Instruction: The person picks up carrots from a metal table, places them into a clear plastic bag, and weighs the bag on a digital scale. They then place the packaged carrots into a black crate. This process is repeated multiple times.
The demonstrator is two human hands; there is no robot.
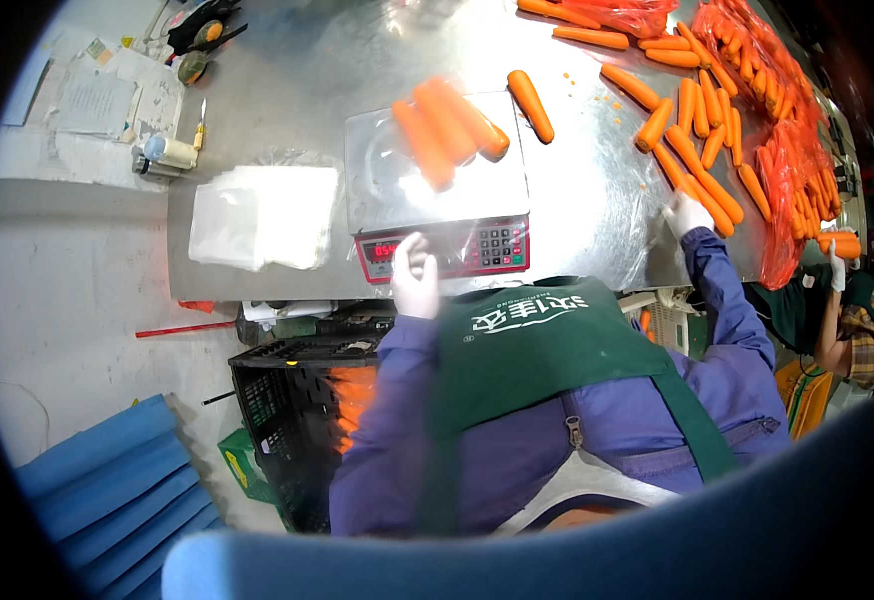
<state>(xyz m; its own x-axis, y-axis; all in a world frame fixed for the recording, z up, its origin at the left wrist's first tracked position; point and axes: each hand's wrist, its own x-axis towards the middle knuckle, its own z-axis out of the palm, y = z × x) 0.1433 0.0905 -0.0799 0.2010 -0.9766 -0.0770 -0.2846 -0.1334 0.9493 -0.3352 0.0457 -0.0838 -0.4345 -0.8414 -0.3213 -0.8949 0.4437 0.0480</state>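
Observation:
My left hand point(416, 279), in a white glove, hovers at the front edge of a digital scale point(440, 247). Its thumb stands apart from the fingers, and I see nothing held in it. On the scale's metal pan point(377, 187) lie several carrots point(437, 135), blurred, apparently in a clear plastic bag. One loose carrot point(530, 106) rests just right of the pan. My right hand point(688, 215), also gloved, touches the near end of a carrot point(673, 169) in a loose group. Whether its fingers grip is hidden.
A stack of clear bags point(264, 217) lies left of the scale. Red plastic bags of carrots point(789, 165) line the table's right side. A knife point(201, 124) lies at the left edge. Below stands a black crate point(287, 405). A co-worker's gloved hand point(837, 270) holds carrots at far right.

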